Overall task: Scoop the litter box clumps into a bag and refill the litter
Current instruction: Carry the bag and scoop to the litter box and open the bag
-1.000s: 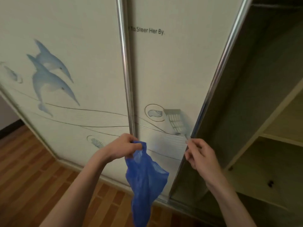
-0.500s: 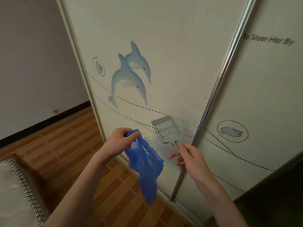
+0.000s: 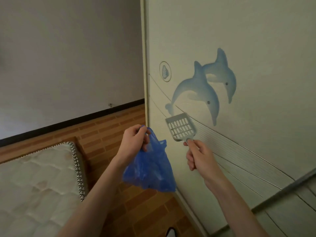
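Fingers (image 3: 192,159) of the right hand (image 3: 199,157) are curling round the scoop (image 3: 180,129) handle, holding it up before the wardrobe door (image 3: 248,40), while the left hand (image 3: 135,142) is pinching a hanging blue bag (image 3: 150,170), seemingly by its handles, beside a mattress (image 3: 37,177).
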Available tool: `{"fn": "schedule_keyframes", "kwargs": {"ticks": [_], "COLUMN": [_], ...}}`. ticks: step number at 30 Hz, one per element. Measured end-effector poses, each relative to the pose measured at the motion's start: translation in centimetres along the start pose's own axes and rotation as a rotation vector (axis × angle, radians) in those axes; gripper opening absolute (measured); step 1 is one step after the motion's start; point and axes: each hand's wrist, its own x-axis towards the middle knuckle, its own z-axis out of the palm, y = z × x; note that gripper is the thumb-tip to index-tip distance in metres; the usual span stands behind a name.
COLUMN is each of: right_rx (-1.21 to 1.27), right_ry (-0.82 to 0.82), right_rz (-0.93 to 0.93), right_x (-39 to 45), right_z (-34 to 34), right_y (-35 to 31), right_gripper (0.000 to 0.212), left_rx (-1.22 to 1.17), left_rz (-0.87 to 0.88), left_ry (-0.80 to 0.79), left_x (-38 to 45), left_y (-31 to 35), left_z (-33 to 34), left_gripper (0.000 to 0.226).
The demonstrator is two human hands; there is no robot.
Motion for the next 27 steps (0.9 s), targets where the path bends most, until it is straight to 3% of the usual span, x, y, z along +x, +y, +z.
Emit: {"fn": "schedule_keyframes", "kwargs": {"ticks": [5,11,17,23,27], "right_rx": [0.024,0.022,0.019,0.028,0.039], "right_ry": [-0.097,-0.238,-0.383,-0.565,-0.558], "right_rz": [0.009,-0.026,-0.027,0.025,0.099], "right_x": [7.2,15.2,23.7,30.3,34.2], "right_z": [4.5,9.5,14.4,19.4,22.9], "right_y": [-1.2,-2.3,-2.5,-3.3,-4.1], "right_gripper": [0.035,0.023,0.024,0.018,0.019], "left_rx": [-0.010,-0.045,-0.095,-0.103,-0.186], "left_rz": [-0.031,-0.069,-0.102,-0.156,-0.188], "left_ry": [0.110,0.264,0.421,0.577,0.695], "left_x": [4.9,10.1,15.2,19.5,23.0], "left_y": [-0.8,-1.3,-2.4,-4.0,-4.7], "left_z": [-4.5,-9.2,-12.8,-15.9,-18.6], "left_gripper": [0.028,0.025,0.024,0.033,0.032]}}
